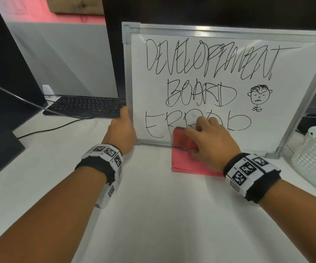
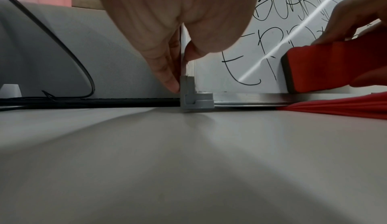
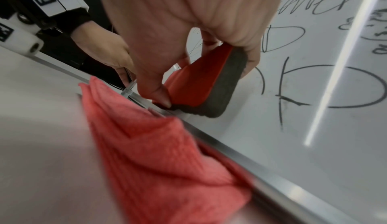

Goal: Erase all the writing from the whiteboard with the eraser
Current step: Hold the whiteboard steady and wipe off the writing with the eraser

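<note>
A: Left side?
B: Black keyboard (image 1: 86, 106) on the white table (image 1: 153, 215), near the back. A dark monitor (image 1: 3, 59) stands at the far left, with a black cable (image 1: 45, 130) trailing across the table below it.
A: Middle?
B: Folded red cloth (image 1: 189, 166), lying flat.
A: Right?
B: White perforated basket (image 1: 312, 154) at the table's edge. Contents cannot be made out.
A: Behind?
B: Grey partition (image 1: 64, 59).
</note>
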